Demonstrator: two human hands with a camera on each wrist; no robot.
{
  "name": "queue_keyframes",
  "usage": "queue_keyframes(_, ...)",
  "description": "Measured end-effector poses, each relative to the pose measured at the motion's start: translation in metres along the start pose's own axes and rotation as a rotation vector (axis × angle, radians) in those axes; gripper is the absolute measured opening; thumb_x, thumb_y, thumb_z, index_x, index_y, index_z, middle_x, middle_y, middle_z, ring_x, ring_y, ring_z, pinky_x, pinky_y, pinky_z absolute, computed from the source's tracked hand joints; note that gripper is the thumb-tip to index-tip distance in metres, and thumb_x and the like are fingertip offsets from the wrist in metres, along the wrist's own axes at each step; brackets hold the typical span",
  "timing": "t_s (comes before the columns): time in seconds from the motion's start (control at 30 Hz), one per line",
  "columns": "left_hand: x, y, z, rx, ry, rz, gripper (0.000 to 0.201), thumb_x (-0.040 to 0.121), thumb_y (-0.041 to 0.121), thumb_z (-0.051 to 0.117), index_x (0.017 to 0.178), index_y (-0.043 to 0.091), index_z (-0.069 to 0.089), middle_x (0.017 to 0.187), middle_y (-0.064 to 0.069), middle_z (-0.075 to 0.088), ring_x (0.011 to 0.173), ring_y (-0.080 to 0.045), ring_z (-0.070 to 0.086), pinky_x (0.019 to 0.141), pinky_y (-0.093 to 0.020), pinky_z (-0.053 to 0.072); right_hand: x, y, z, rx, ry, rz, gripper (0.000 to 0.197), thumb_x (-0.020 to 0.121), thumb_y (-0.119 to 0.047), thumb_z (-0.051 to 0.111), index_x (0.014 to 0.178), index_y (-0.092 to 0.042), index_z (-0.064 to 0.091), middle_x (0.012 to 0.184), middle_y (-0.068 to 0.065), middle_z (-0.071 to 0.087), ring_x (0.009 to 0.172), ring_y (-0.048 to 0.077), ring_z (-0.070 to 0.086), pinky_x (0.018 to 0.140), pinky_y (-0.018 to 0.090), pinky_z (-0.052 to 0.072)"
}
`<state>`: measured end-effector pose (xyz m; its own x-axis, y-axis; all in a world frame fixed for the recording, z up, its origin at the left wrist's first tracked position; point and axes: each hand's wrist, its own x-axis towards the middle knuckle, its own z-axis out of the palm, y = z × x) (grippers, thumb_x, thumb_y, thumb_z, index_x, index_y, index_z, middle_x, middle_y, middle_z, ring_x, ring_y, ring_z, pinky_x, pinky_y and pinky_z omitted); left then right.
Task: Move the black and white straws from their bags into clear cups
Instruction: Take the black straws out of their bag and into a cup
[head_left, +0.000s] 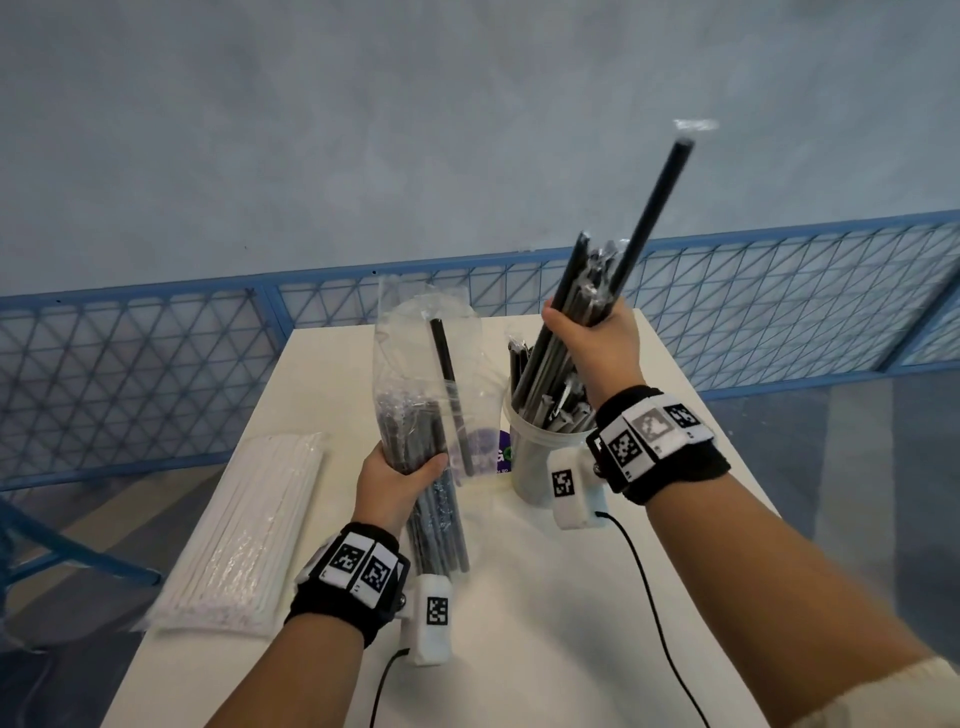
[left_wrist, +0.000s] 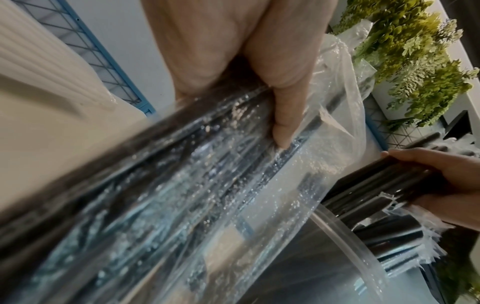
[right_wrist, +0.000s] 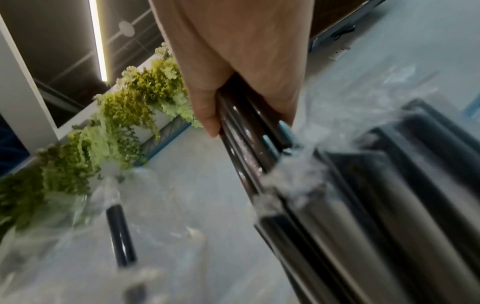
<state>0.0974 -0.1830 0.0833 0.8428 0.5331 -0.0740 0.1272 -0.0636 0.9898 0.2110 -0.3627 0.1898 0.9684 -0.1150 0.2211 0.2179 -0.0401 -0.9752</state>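
Note:
My left hand (head_left: 400, 480) grips a clear plastic bag (head_left: 415, 358) of black straws upright above the white table (head_left: 545, 597); one black straw (head_left: 447, 374) sticks up loose inside the bag. In the left wrist view my thumb (left_wrist: 283, 115) presses the bag (left_wrist: 182, 195). My right hand (head_left: 592, 338) holds a bundle of wrapped black straws (head_left: 623, 265) slanting up to the right, their lower ends in a clear cup (head_left: 540, 457) with other black straws in it. The right wrist view shows my fingers (right_wrist: 207, 111) curled round the bundle (right_wrist: 249, 144). A flat bag of white straws (head_left: 244, 530) lies at the table's left edge.
A blue wire-mesh fence (head_left: 156, 364) runs behind the table, with a grey floor beyond. A purple label (head_left: 501, 452) lies on the table between bag and cup. Cables (head_left: 644, 587) trail from both wrist cameras. Green plants (left_wrist: 415, 51) stand beyond the fence.

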Motion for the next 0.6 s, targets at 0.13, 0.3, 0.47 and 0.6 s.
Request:
queue_keyframes(0.13, -0.001, 0.001, 0.002, -0.007, -0.003, 0.006, 0.032, 0.071, 0.01, 0.079, 0.095, 0.014, 0.059, 0.087, -0.002, 0.065, 0.087, -0.024, 0.062, 0.084, -0.034, 0.05, -0.011, 0.02, 0.004, -0.062, -0.061, 0.107, 0.034, 0.071, -0.017, 0.077, 0.1, -0.006, 0.065, 0.093, 0.005, 0.07, 0.089, 0.02, 0.067, 0.089, 0.042, 0.053)
queue_keyframes(0.3, 0.002, 0.001, -0.002, -0.014, 0.001, -0.001, 0.028, 0.071, 0.009, 0.078, 0.088, 0.02, 0.059, 0.086, 0.0, 0.066, 0.087, -0.023, 0.063, 0.083, -0.032, 0.049, -0.007, 0.006, 0.002, 0.126, 0.143, -0.028, 0.036, 0.074, -0.018, 0.076, 0.104, -0.02, 0.055, 0.092, -0.004, 0.065, 0.089, 0.014, 0.065, 0.083, 0.031, 0.054)
queue_keyframes(0.47, 0.001, -0.001, -0.002, -0.013, 0.007, -0.008, 0.033, 0.071, 0.009, 0.079, 0.098, 0.013, 0.061, 0.093, -0.008, 0.067, 0.09, -0.025, 0.064, 0.085, -0.033, 0.05, -0.003, -0.004, 0.002, 0.213, 0.183, -0.206, 0.009, 0.093, -0.025, 0.051, 0.088, -0.032, 0.052, 0.084, -0.003, 0.062, 0.081, 0.014, 0.063, 0.076, 0.033, 0.055)
queue_keyframes(0.6, 0.001, -0.001, 0.0, 0.005, 0.004, 0.003, 0.031, 0.071, 0.01, 0.079, 0.095, 0.015, 0.06, 0.09, -0.006, 0.067, 0.087, -0.024, 0.064, 0.082, -0.032, 0.05, 0.005, 0.022, 0.0, 0.038, -0.01, 0.114, 0.019, 0.097, -0.022, 0.043, 0.088, -0.017, 0.06, 0.08, -0.001, 0.063, 0.078, 0.015, 0.062, 0.083, 0.037, 0.053)
